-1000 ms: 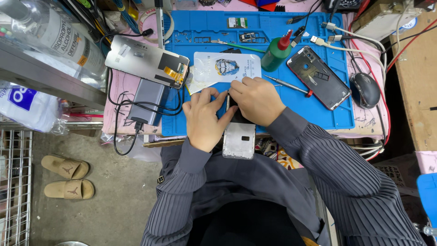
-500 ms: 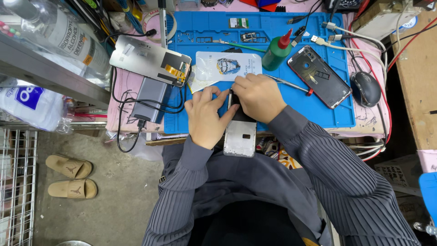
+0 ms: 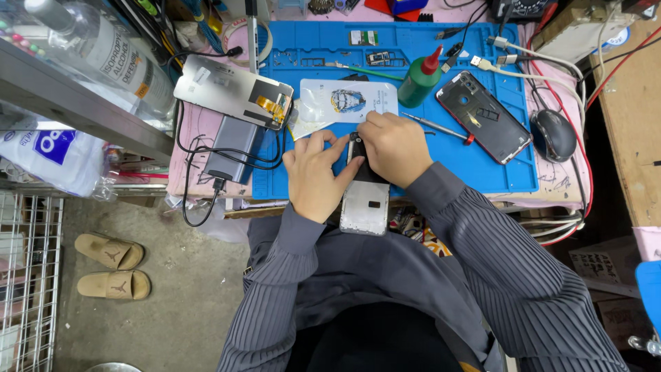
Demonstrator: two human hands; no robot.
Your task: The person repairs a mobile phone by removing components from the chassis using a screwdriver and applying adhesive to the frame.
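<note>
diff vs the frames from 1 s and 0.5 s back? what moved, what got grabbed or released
Little changed. Both hands keep hold of the phone frame at the mat's near edge; nothing taken up or let go. The right hand crept slightly left over the frame's top end, and the left hand stayed against its left side. The green bottle, opened phone, mouse and screen panel lie where they were.
</note>
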